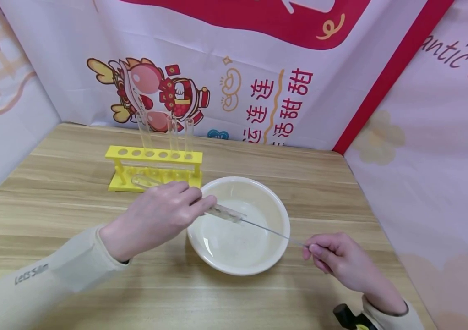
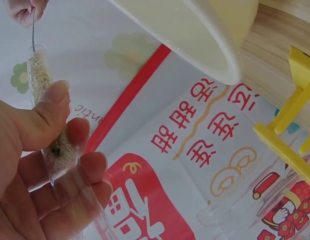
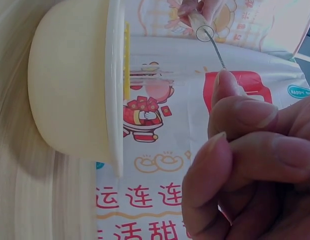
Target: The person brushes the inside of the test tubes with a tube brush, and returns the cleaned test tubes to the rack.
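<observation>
Over the basin, my left hand [image 1: 157,213] grips a clear glass test tube [image 1: 222,212] around its middle. The tube lies tilted, its rounded end to the left and its mouth to the right. A test tube brush [image 2: 39,75] is inside it; the pale bristles show through the glass in the left wrist view. The thin twisted wire handle [image 1: 264,228] comes out of the mouth. My right hand [image 1: 343,261] pinches that wire between thumb and fingers, right of the basin. Under the tube stands a cream basin [image 1: 238,263], seemingly with some water in it.
A yellow test tube rack [image 1: 153,156] stands behind my left hand, with several clear test tubes [image 1: 173,133] upright in it. The wooden table [image 1: 320,183] meets a printed cloth [image 1: 225,55] at the back. A black device [image 1: 349,316] sits at my right wrist.
</observation>
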A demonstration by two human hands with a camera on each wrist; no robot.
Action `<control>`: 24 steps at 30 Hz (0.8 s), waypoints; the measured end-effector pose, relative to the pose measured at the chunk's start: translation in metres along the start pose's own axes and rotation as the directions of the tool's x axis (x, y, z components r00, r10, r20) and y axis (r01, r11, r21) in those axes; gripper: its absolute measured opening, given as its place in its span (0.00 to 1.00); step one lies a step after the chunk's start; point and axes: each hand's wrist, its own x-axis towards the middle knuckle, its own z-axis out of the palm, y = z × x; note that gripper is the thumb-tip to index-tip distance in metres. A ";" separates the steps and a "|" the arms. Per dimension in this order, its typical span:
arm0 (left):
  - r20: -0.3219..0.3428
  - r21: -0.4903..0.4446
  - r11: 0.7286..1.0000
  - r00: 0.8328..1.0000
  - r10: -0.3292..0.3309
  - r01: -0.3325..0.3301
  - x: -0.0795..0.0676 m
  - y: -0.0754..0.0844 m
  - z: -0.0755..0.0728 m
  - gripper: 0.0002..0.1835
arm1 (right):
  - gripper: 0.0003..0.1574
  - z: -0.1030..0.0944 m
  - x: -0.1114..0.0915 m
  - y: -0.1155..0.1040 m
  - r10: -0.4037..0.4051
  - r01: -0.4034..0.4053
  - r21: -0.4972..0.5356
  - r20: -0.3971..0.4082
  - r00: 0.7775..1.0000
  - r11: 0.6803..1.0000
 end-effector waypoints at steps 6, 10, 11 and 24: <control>0.002 0.005 1.000 1.000 0.001 -0.001 0.000 -0.001 0.000 0.17 | 0.19 0.000 -0.001 -0.002 0.013 -0.013 -0.018 -0.011 1.000 1.000; 0.008 0.007 1.000 1.000 -0.001 0.001 0.000 -0.001 0.000 0.18 | 0.20 -0.001 -0.002 -0.003 0.004 -0.005 -0.047 -0.022 1.000 0.999; 0.009 0.008 1.000 1.000 -0.001 0.001 0.000 -0.001 -0.001 0.18 | 0.20 -0.001 -0.002 -0.002 0.002 -0.004 -0.057 -0.025 1.000 0.998; 0.031 -0.002 1.000 1.000 -0.007 0.007 0.001 -0.002 -0.002 0.20 | 0.21 -0.002 -0.003 0.000 -0.029 0.020 -0.151 -0.059 0.998 0.988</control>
